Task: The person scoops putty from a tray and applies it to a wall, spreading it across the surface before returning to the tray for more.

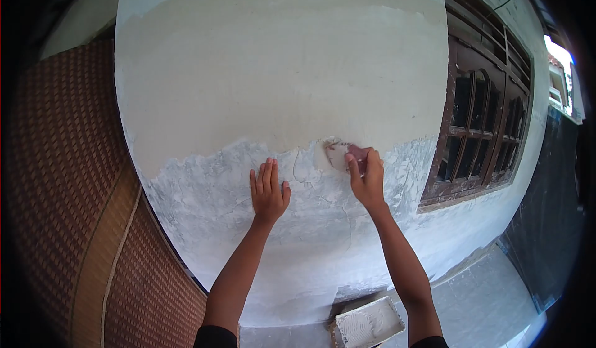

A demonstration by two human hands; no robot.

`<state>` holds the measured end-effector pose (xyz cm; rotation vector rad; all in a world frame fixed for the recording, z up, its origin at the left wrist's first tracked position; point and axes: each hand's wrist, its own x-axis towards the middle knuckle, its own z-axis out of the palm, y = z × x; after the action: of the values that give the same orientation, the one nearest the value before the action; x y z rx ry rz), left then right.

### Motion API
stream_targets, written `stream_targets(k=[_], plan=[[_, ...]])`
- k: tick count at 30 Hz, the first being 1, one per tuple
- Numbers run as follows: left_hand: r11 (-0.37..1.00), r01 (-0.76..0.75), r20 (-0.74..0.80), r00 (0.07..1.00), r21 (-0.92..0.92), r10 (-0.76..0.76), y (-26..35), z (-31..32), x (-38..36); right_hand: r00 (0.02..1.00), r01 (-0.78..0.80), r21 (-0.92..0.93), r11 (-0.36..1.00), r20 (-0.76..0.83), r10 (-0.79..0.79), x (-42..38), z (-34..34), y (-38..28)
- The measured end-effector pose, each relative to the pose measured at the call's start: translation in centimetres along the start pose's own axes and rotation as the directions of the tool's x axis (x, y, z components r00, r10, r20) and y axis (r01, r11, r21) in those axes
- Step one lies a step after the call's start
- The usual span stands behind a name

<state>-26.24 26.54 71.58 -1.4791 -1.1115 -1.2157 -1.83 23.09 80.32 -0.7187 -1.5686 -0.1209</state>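
Note:
My left hand [269, 193] lies flat against the wall, fingers pointing up, holding nothing. It rests on the rough grey-white band just below the edge of the smooth cream coating. To its right, my right hand [367, 177] grips a reddish-brown flat putty scraper [358, 154] smeared with whitish paste, thumb on the near face. The scraper is against the wall [279, 87] where the cream coating meets the bare patchy band. Fine cracks run through the grey-white surface between and below my hands.
A tray of white paste [370, 323] sits low near the floor, below my right arm. A brown wooden window [481, 106] is set in the wall at right. Woven brown panels [74, 143] stand at left, and a dark sheet [546, 205] at far right.

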Motion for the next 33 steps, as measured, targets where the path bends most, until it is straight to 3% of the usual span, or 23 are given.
stream_targets(k=[6,9,11,12,13,15,17,19,21,23,25,26,27,30,31,33], plan=[[0.999,-0.029,0.007,1.000,0.018,0.029,0.0,0.1,-0.1,0.999,-0.037,-0.101,0.994,-0.006,0.037,1.8,0.5,0.4],[0.999,-0.003,0.009,1.000,0.043,0.002,0.0,0.0,-0.1,0.994,0.045,-0.165,0.985,-0.088,-0.060,2.4,0.8,2.2],[0.999,-0.005,0.005,1.000,0.054,0.005,0.1,0.1,-0.1,0.962,-0.098,0.089,0.991,-0.247,0.118,2.9,0.2,4.2],[0.998,-0.008,-0.001,1.000,0.065,0.008,0.1,0.1,-0.2,0.934,-0.058,0.205,0.977,-0.334,0.126,3.1,0.2,4.4],[0.998,-0.009,-0.002,1.000,0.065,0.009,0.1,0.2,-0.2,0.934,-0.058,0.206,0.977,-0.335,0.126,2.9,0.4,4.5],[0.997,0.000,0.004,1.000,0.075,0.000,0.1,0.3,-0.2,0.971,-0.110,0.295,0.949,-0.172,0.166,1.9,1.4,3.8],[0.998,-0.005,-0.004,1.000,0.065,0.005,0.1,0.3,-0.1,0.991,0.094,-0.120,0.988,-0.083,-0.105,1.3,2.0,1.4],[0.998,-0.018,-0.005,1.000,0.057,0.019,0.0,0.1,-0.3,0.987,0.046,-0.059,0.997,-0.150,-0.054,2.3,2.1,3.1],[0.998,-0.007,-0.001,1.000,0.054,0.007,0.1,0.2,-0.3,0.934,-0.123,0.262,0.957,-0.297,0.201,3.5,0.6,3.3],[0.999,-0.017,0.006,1.000,0.048,0.016,0.0,0.2,-0.4,0.905,-0.155,0.483,0.862,-0.280,0.320,3.4,-0.4,1.5],[0.999,-0.026,0.016,1.000,0.038,0.026,0.1,0.2,-0.2,0.969,-0.126,0.262,0.957,-0.175,0.176,2.5,1.2,2.6],[0.999,-0.029,0.014,0.999,0.044,0.029,0.0,0.2,-0.2,0.995,0.000,0.189,0.982,-0.098,0.019,1.6,1.7,2.1],[0.998,-0.034,0.013,0.999,0.051,0.033,0.0,0.1,-0.3,0.986,0.114,-0.103,0.988,-0.112,-0.126,1.2,2.2,1.7],[0.998,-0.037,0.020,0.999,0.049,0.036,0.0,0.0,-0.3,0.960,-0.097,0.102,0.990,-0.253,0.120,2.4,0.6,3.9],[0.998,-0.036,0.013,0.999,0.054,0.036,-0.1,0.1,-0.2,0.912,-0.156,0.313,0.937,-0.318,0.259,2.7,-0.1,3.8],[0.999,-0.023,0.007,1.000,0.049,0.023,0.2,0.2,-0.3,0.893,-0.124,0.491,0.862,-0.323,0.312,2.5,-0.5,3.2]])
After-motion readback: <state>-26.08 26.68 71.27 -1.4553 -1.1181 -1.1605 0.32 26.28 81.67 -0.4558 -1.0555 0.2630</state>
